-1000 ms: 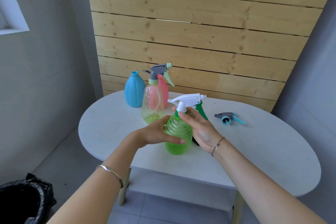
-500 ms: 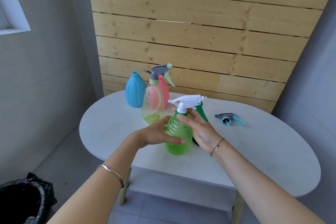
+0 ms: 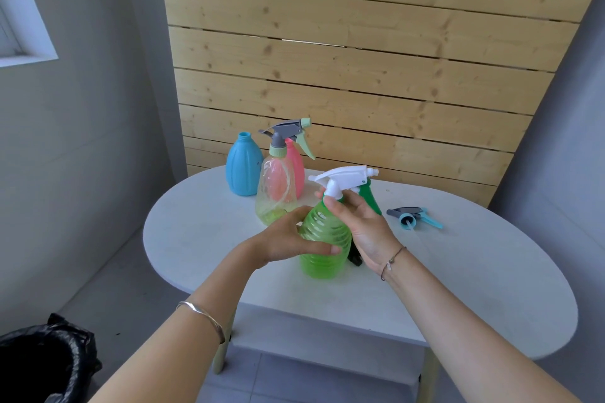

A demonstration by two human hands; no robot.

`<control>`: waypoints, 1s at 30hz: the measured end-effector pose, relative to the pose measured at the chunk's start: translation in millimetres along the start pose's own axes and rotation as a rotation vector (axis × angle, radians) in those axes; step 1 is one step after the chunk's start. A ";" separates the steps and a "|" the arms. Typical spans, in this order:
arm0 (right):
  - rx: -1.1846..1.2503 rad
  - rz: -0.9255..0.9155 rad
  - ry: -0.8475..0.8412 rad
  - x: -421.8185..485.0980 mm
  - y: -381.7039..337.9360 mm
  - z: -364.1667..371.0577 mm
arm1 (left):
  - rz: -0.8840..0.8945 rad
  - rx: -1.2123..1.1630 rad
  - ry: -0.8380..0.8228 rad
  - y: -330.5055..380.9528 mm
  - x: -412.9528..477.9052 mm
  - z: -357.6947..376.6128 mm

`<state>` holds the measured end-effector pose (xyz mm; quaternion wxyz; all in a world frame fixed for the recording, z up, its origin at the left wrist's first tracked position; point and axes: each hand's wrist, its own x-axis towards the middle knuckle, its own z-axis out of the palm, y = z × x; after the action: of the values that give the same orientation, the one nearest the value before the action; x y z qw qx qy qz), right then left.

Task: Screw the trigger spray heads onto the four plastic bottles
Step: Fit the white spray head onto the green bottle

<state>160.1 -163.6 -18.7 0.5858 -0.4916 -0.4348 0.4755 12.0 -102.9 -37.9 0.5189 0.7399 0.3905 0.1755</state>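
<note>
A ribbed green bottle (image 3: 322, 247) stands on the white oval table (image 3: 458, 288). My left hand (image 3: 288, 240) wraps around its body. My right hand (image 3: 361, 227) pinches the collar under its white and green trigger head (image 3: 347, 178). Behind stand a clear yellowish bottle (image 3: 273, 191) topped with a grey and pale green trigger head (image 3: 289, 131), a pink bottle (image 3: 294, 167) partly hidden behind it, and a blue bottle (image 3: 244, 167) with an open neck. A loose grey and blue trigger head (image 3: 414, 216) lies on the table to the right.
A wooden slat wall (image 3: 360, 69) rises behind the table. A black-lined bin (image 3: 42, 366) sits on the floor at lower left. A small dark object (image 3: 355, 258) shows behind the green bottle, under my right wrist.
My right fingers have shifted slightly around the collar of the green bottle's spray head. The view has tilted a little. Both hands stay on the bottle.
</note>
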 end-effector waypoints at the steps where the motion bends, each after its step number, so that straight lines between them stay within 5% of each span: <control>1: 0.033 -0.012 0.063 0.4 -2.6 1.0 | 0.032 0.002 0.038 4.6 -0.7 2.2; 4: 0.083 -0.026 0.176 5.3 -10.3 -2.3 | 0.129 0.015 0.148 19.7 -3.6 8.7; 9: 0.115 -0.085 -0.117 3.0 -25.2 -7.1 | 0.166 -0.099 0.156 31.4 -10.9 1.9; 15: 0.173 -0.127 0.088 1.5 -28.5 0.9 | 0.240 -0.032 0.181 37.3 -16.1 2.4; 21: 0.161 -0.163 -0.074 2.0 -37.5 -7.5 | 0.196 -0.166 -0.015 39.9 -22.0 -10.0; 30: 0.172 -0.159 0.079 2.2 -35.9 13.5 | 0.218 -0.040 0.186 40.6 -24.3 -14.2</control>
<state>151.9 -161.5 18.8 0.6783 -0.4217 -0.4066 0.4436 3.1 -118.7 8.0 0.4730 0.7480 0.3507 0.3064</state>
